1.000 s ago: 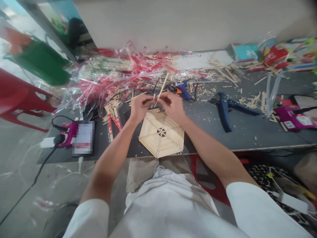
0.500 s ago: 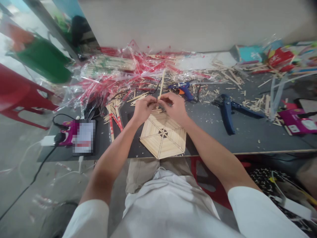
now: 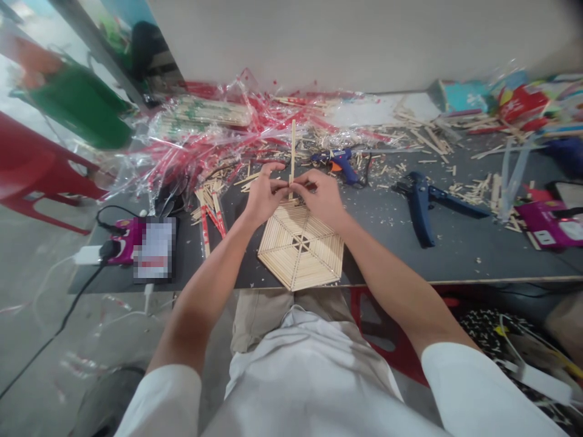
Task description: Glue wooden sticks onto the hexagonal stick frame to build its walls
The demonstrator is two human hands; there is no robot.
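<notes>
Fingers (image 3: 300, 189) of left hand (image 3: 260, 199) and right hand (image 3: 322, 197) are pinched around a wooden stick (image 3: 293, 149) near the hexagonal stick panel (image 3: 314, 252).

Crumpled clear-and-red plastic wrappers (image 3: 182, 161) crowd the back left of a dark worktable (image 3: 378, 246) against a pale wall (image 3: 364, 42), while a red plastic stool (image 3: 40, 161) and a green container (image 3: 79, 112) stand off its left end. Nearby, a phone (image 3: 155, 250) lies beside a purple power strip (image 3: 130, 237); turquoise (image 3: 464, 95) and red packages (image 3: 521, 106) fill the far right corner.
</notes>
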